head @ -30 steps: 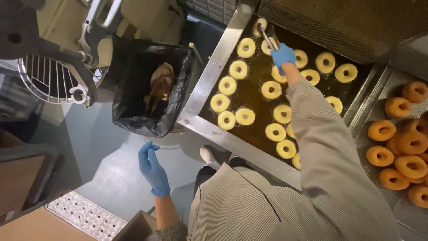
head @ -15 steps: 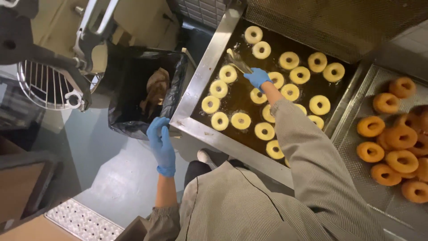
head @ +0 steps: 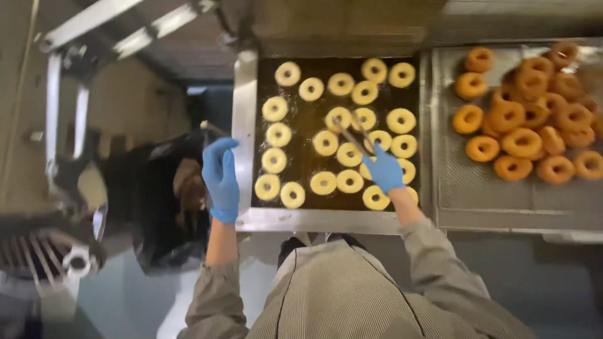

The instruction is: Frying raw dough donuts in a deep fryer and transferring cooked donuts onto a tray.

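While the earlier frame has the right hand [head: 383, 171] over the fryer's [head: 244, 125] near-left rows, it now sits lower and further right, over the front rows of pale doughnuts [head: 324, 143]. Its grip is closed on thin sticks [head: 352, 135], which slant up and left from the glove, their tips lying among the middle rings. The left hand [head: 221, 179] has risen to the fryer's left rim; its fingers are loosely apart and hold nothing, and whether the palm touches the rim cannot be told.

The doughnuts float in dark oil in rough rows, pale yellow with lighter centres, ring-shaped, mostly apart, a few touching at their edges. None shows browning on the upward face.

Right of the fryer, a perforated tray [head: 477, 194] carries browned doughnuts [head: 521, 142], heaped toward its far right. Left of the fryer stands a black-lined bin [head: 157, 207]. Both hands wear blue gloves; the sleeves are striped.
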